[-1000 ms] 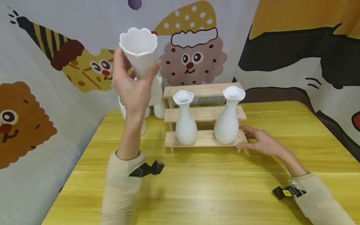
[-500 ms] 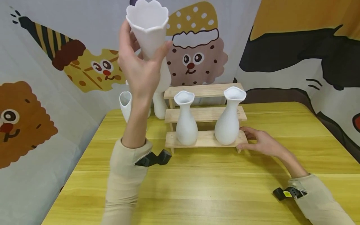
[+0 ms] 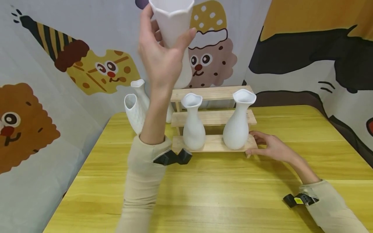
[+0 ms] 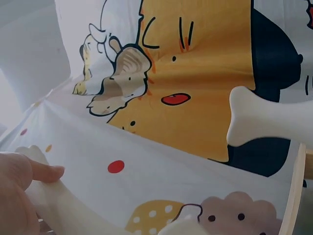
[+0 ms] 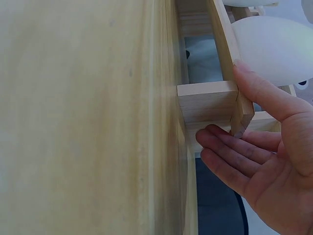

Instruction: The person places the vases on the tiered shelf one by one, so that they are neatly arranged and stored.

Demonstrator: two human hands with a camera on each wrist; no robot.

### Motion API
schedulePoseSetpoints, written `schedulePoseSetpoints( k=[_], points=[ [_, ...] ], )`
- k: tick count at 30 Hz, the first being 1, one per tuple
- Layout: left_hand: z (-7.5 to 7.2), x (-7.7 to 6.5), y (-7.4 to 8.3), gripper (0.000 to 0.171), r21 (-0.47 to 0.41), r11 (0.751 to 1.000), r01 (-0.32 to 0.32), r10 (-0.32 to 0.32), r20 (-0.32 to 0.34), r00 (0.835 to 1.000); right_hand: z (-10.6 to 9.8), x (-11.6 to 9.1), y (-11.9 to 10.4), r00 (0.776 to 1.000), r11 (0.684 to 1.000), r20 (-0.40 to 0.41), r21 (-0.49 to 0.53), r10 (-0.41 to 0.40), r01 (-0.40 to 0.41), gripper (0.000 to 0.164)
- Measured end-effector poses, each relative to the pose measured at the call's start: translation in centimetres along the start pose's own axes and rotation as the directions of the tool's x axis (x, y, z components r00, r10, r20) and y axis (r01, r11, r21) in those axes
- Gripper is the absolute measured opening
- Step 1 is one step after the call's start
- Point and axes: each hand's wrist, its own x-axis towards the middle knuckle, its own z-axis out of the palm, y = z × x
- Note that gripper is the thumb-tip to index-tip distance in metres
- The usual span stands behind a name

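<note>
In the head view, my left hand (image 3: 163,61) grips a white vase (image 3: 173,29) with a scalloped rim. It is held upright in the air, its lower body before the top shelf's left end. The rim is partly cut off by the frame's top. My right hand (image 3: 271,149) holds the right end of the lowest shelf of a three-step wooden stand (image 3: 214,142). In the right wrist view the thumb (image 5: 264,95) lies against the shelf board, with the fingers on its other side. Two flared-neck white vases, one left (image 3: 194,131) and one right (image 3: 237,124), stand on that lowest shelf.
Left of the stand are more white vases, among them a wide-mouthed one (image 3: 134,113) and a narrow-necked one (image 3: 142,92), partly hidden by my left forearm. The yellow wooden table (image 3: 221,191) extends in front. A cartoon-printed curtain (image 3: 96,29) hangs close behind.
My left hand has raised the scalloped vase and carried it rightward, toward the top shelf's left end. More of the vases at left now shows. My right hand stays on the stand.
</note>
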Motion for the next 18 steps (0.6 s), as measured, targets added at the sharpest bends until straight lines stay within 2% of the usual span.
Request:
schedulePoseSetpoints(
  k=[10, 16, 18],
  points=[
    [2.2, -0.5, 0.1, 0.071, 0.030, 1.000, -0.004, 0.003, 0.034, 0.999, 0.0, 0.0, -0.1, 1.000, 1.000, 0.007, 0.006, 0.012, -0.012, 0.067],
    [3.6, -1.3, 0.5, 0.074, 0.043, 0.994, 0.105, -0.109, 0.112, 0.988, 0.0, -0.1, -0.1, 1.000, 1.000, 0.002, 0.007, 0.006, -0.006, 0.066],
    [4.0, -1.6, 0.5, 0.073, 0.043, 0.993, 0.111, -0.116, 0.135, 0.984, 0.0, -0.1, -0.1, 1.000, 1.000, 0.000, 0.002, 0.004, -0.004, 0.067]
  ],
)
